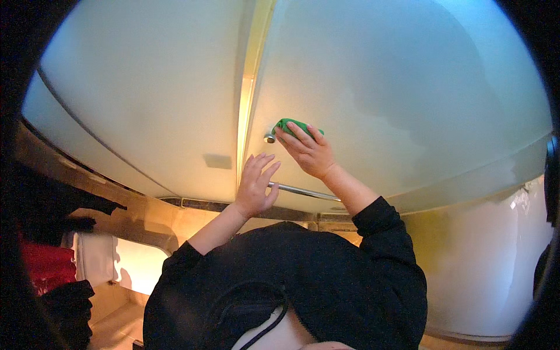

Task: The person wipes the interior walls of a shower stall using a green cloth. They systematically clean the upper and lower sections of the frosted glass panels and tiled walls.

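Observation:
My right hand point(309, 153) presses a green cloth point(298, 126) flat against a large pale translucent panel point(373, 105). Its fingers lie over the cloth, and a green edge shows past them. Just left of the cloth, a small round metal knob point(269, 138) sticks out from the panel. Lower and to the left is my left hand point(254, 185), with its fingers spread and no object in them. It is beside the upright frame strip point(245, 111) and near the left end of a metal bar point(306, 191); whether it touches either I cannot tell.
A second pale panel point(157, 87) spans the left side. Dark clothing point(64, 198) and a red cloth point(49, 265) hang at the far left. A curved white surface point(478, 262) stands at the lower right. Tiled floor point(114, 315) shows at the lower left.

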The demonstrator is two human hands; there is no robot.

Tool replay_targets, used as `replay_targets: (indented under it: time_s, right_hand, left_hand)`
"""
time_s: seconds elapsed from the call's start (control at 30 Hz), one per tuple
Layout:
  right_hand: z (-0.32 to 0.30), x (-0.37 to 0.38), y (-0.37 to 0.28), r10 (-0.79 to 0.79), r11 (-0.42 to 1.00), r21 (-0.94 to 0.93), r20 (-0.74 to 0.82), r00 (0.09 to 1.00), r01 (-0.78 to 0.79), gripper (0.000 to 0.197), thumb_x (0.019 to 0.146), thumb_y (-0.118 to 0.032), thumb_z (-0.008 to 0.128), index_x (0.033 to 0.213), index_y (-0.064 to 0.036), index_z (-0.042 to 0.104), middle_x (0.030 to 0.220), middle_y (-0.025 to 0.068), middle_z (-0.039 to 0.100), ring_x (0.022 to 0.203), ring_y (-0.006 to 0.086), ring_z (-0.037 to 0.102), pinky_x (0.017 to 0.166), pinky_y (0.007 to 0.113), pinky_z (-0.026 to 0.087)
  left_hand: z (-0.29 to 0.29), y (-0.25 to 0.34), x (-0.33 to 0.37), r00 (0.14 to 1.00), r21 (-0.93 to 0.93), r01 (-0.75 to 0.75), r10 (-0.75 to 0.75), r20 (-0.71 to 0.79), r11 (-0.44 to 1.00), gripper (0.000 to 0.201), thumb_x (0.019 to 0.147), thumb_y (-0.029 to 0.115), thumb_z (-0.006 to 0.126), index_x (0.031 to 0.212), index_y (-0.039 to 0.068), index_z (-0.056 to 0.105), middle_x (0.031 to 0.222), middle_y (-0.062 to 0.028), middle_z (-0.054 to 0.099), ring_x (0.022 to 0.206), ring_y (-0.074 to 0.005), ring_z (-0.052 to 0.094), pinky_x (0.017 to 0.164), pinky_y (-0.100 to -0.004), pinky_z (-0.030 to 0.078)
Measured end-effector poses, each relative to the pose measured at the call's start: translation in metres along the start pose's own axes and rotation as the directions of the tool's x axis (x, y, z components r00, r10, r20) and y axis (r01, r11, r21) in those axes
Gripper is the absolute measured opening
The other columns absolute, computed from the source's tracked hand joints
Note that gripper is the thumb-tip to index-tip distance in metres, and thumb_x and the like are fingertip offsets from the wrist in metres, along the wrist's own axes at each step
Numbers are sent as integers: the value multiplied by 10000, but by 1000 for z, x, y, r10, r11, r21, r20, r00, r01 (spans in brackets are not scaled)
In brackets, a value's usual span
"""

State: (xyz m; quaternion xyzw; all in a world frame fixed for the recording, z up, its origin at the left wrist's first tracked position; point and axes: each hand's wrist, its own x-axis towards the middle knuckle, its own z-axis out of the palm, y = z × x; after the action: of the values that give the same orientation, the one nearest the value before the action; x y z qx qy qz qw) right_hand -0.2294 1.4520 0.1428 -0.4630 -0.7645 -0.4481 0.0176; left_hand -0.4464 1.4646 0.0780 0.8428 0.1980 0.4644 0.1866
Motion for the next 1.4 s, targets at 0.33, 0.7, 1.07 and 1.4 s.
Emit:
replay_targets:
  time_s: [0.33, 0.7, 1.07, 1.4]
  right_hand:
    - [-82, 55, 89, 434, 894, 60, -366, 824, -444, 359, 918, -171, 578, 1221, -319, 700, 1428, -81, 550, 1386, 213, 430, 1153, 453, 218]
    - [-61, -41, 65, 170, 985, 11, -163, 972, -171, 350, 918, -184, 594, 1215, -338, 696, 1443, -115, 539, 1418, 161, 397, 1204, 433, 149]
    - [-47, -68, 14, 242, 970, 19, -150, 959, -242, 376, 957, -274, 530, 1313, -320, 642, 1518, -126, 445, 1462, 157, 303, 1195, 398, 157]
    - [-110, -80, 125, 375, 919, 11, -335, 864, -395, 375, 900, -193, 596, 1242, -317, 688, 1414, -104, 570, 1411, 228, 412, 1165, 464, 183]
  left_hand:
    - [9, 21, 4, 999, -29, -47, 47, 18, 999, 537, 791, 107, 677, 1313, 59, 559, 1362, -175, 512, 1298, -392, 462, 1127, -551, 310]
    - [12, 35, 18, 999, 10, -47, 47, -11, 999, 551, 773, 112, 686, 1311, 76, 571, 1377, -172, 506, 1309, -394, 456, 1128, -553, 309]
    - [47, 58, 7, 997, -28, -71, 72, 36, 997, 543, 785, 121, 674, 1314, 65, 568, 1380, -182, 499, 1312, -398, 449, 1124, -565, 307]
    - [76, 71, 16, 998, -50, -57, 57, -9, 997, 536, 780, 102, 671, 1304, 54, 570, 1372, -188, 495, 1314, -411, 444, 1130, -562, 300]
